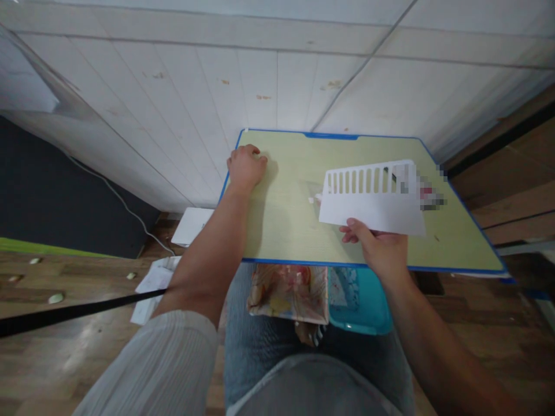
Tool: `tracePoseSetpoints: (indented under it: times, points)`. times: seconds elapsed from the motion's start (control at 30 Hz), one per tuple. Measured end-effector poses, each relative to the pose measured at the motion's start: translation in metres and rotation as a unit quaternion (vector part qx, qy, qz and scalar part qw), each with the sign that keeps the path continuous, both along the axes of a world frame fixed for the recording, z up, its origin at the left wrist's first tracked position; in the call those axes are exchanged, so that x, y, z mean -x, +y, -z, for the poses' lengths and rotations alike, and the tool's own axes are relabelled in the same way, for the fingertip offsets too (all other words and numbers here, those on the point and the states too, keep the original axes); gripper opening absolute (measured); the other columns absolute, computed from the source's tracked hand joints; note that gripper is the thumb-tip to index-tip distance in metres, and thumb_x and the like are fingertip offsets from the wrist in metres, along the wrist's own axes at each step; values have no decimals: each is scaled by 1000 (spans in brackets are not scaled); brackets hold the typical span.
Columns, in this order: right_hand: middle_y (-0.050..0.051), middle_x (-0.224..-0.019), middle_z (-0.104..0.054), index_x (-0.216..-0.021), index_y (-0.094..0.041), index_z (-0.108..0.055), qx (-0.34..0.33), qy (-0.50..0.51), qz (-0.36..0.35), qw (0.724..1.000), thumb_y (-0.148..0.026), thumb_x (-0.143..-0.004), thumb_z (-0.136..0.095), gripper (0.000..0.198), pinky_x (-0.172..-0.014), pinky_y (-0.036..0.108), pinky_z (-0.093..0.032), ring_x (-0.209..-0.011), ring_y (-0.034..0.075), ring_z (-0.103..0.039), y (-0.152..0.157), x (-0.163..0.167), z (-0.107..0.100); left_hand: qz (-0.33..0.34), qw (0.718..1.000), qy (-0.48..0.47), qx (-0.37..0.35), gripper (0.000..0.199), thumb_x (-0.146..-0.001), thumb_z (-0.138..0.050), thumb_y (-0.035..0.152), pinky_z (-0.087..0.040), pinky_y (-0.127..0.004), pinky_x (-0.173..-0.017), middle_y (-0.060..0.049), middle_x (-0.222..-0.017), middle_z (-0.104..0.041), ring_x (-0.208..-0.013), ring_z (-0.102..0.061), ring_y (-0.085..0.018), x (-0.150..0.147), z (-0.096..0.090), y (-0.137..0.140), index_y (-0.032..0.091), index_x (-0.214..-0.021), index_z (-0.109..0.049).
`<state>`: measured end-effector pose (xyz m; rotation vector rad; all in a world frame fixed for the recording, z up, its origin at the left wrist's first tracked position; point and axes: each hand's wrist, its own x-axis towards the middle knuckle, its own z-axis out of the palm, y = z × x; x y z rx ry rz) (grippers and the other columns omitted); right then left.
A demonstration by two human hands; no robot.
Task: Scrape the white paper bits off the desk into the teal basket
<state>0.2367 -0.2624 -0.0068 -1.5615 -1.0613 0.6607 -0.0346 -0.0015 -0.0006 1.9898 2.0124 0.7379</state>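
Observation:
A white sheet (372, 211) with a row of upright slots cut along its far half is pinched in my right hand (381, 245). The thumb lies on top at its near edge, with the fingers partly under it. It is held over a pale yellow, blue-edged tabletop (286, 225). My left hand (247, 166) rests at the tabletop's far left edge, fingers loosely bent and thumb apart, with nothing visible in it. Beyond the slotted sheet, partly covered by it, lie pixelated items (429, 190) and a small clear, whitish piece (315, 198).
A patterned box or tray (288, 292) and a turquoise container (362, 309) sit at my lap under the near edge. White panelled wall (277, 86) stands behind the tabletop. Papers (151, 283) lie on the wooden floor at left. A black strap (87, 303) crosses by my left arm.

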Motion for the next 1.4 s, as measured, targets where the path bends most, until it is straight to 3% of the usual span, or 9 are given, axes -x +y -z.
tracePoseSetpoints:
  times: [0.17, 0.33, 0.6, 0.8, 1.03, 1.27, 1.4]
  points:
    - [8, -68, -81, -73, -27, -74, 13, -29, 8, 999, -57, -93, -91, 39, -67, 39, -69, -65, 28, -80, -12, -10, -1, -3, 1000, -7, -2, 49, -100, -73, 34, -45, -64, -139, -15, -160, -77, -158, -62, -44, 2, 1, 2, 30, -148, -79]
    - [9, -68, -80, -68, -28, -73, 36, -39, 10, 999, -59, -94, -92, 45, -66, 40, -70, -64, 28, -80, -30, -16, -4, -7, 1000, -7, -12, 43, -104, -65, 34, -45, -57, -139, -16, -160, -77, -156, -63, -40, 3, 4, 2, 27, -144, -80]
    - [8, -69, -82, -61, -31, -73, 44, -64, -55, 995, -58, -103, -89, 52, -94, 49, -77, -77, 33, -89, -55, -3, 3, 2, 1000, -6, -9, 41, -105, -67, 34, -45, -58, -139, -15, -160, -77, -158, -62, -41, 5, 8, 6, 27, -144, -79]
    - [6, -70, -85, -64, -30, -79, 15, -66, -106, 992, -56, -104, -88, 49, -86, 45, -76, -70, 31, -86, -61, 1, 2, 28, 996, -70, -47, 35, -108, -74, 46, -42, -62, -142, -14, -149, -80, -160, -60, -42, 10, 24, 20, 26, -137, -79]
    - [7, -71, -86, -63, -30, -79, 21, -54, -89, 994, -61, -101, -91, 51, -81, 45, -77, -68, 30, -85, -57, 5, -1, 64, 988, -103, -93, 35, -109, -76, 50, -44, -67, -143, -14, -141, -80, -163, -59, -46, 12, 34, 27, 29, -137, -78]
    - [7, -71, -86, -72, -25, -86, 50, -20, -95, 994, -54, -92, -98, 37, -67, 41, -74, -60, 28, -81, -61, 0, -6, 86, 984, -113, -107, 43, -110, -77, 55, -41, -72, -144, -13, -147, -78, -164, -60, -46, 16, 46, 41, 27, -143, -78]
    - [7, -66, -82, -68, -25, -81, 25, 14, -68, 997, -52, -90, -99, 40, -67, 41, -74, -60, 28, -81, -56, 2, -14, 84, 986, -107, -95, 42, -116, -70, 56, -39, -72, -145, -14, -155, -75, -166, -58, -46, 16, 48, 45, 23, -142, -77]
